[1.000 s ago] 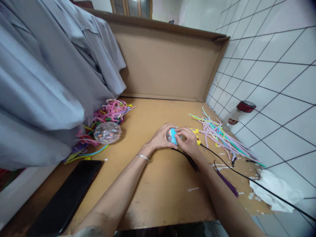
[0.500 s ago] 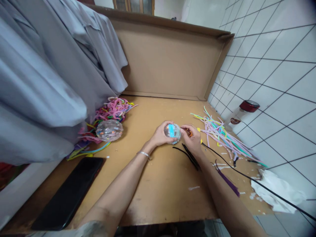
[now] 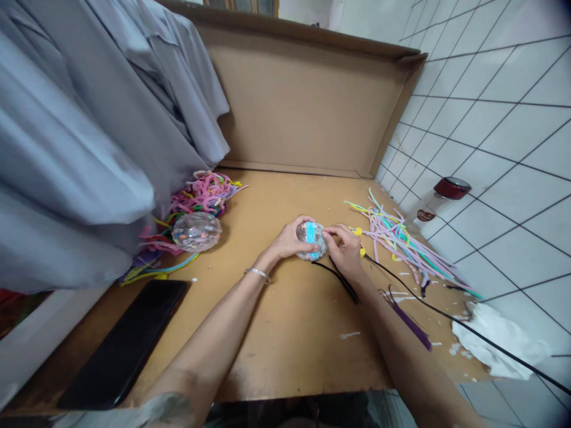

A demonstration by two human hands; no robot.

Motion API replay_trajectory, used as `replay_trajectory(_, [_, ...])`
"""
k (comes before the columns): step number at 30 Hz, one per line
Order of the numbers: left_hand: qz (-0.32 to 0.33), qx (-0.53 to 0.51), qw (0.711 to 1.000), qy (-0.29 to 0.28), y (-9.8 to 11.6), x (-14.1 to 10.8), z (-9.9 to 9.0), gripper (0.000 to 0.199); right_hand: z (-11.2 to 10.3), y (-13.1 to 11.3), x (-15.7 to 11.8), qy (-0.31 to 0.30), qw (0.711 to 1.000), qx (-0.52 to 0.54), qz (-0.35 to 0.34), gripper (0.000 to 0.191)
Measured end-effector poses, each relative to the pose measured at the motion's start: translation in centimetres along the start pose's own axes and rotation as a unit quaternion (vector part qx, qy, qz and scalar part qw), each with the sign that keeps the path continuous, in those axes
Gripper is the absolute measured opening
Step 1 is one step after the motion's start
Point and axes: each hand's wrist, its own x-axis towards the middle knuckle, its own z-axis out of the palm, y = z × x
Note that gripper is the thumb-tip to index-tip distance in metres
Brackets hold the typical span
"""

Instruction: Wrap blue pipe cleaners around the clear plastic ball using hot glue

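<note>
A clear round ball (image 3: 316, 235) with a light-blue band and small coloured bits sits in my left hand (image 3: 289, 239), whose fingers and thumb wrap its left side. Against the ball's right side, my right hand (image 3: 342, 245) has thumb and index finger pinched together; whatever lies between them is too small to make out. Behind the right hand, a yellow tool (image 3: 355, 231) with a black cord (image 3: 414, 297) is mostly hidden. Black pipe-cleaner-like strips (image 3: 341, 279) lie on the table under the right wrist.
A second clear ball (image 3: 197, 232) rests at left by a heap of coloured fuzzy stems (image 3: 205, 193). More pastel stems (image 3: 392, 232), a red-lidded jar (image 3: 435, 205), a purple tassel (image 3: 413, 324) and white tissue (image 3: 495, 342) lie right. A black phone (image 3: 127, 345) is front left; cardboard (image 3: 303, 107) stands behind.
My right fingers have shifted slightly left and press closer onto the ball's edge. My left thumb now lies further across the ball's front. The view has tilted slightly.
</note>
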Motion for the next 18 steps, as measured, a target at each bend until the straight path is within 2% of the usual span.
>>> replay_trajectory(6, [-0.008, -0.008, 1.000, -0.011, 0.0, 0.0, 0.0, 0.068, 0.1, 0.4, -0.3, -0.055, 0.997, -0.018, -0.048, 0.028])
replay_trajectory(10, [-0.001, -0.005, 1.000, -0.005, -0.1, 0.0, 0.0, 0.066, 0.6, 1.0, -0.6, -0.066, 0.994, -0.057, -0.065, 0.038])
replay_trajectory(18, [-0.002, -0.003, 1.000, -0.003, -0.2, 0.0, 0.0, 0.066, 0.8, 1.1, -0.5, -0.074, 0.992, -0.084, -0.064, 0.037])
